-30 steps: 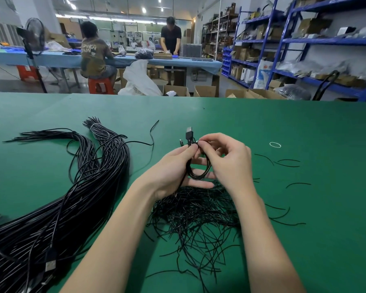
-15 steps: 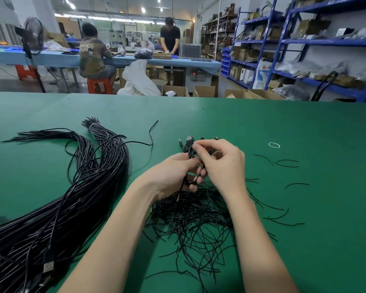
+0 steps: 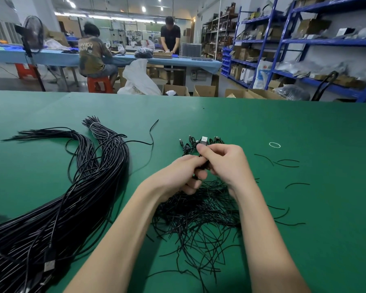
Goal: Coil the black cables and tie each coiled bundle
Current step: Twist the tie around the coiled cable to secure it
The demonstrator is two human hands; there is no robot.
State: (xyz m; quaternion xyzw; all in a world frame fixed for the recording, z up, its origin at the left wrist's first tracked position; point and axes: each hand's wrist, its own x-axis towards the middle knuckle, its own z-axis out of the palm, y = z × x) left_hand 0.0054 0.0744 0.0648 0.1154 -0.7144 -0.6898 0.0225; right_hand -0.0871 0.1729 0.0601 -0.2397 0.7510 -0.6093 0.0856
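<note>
Both hands were closed on the job, left hand point(image 3: 178, 176) and right hand point(image 3: 224, 163) pinching one coiled cable point(image 3: 203, 144) above the tie pile point(image 3: 199, 216), while the big uncoiled bundle point(image 3: 68, 197) waited untouched at left.

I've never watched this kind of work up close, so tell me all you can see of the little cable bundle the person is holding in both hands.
The coiled cable is thin, black and looks rubber-coated, mostly hidden between the fingers. A silvery metal USB plug sticks up above the fingertips. The left hand grips it from below and the right hand pinches it from above. It is held over the green table, above a loose heap of black ties. Whether a tie is already around it cannot be seen.
</note>
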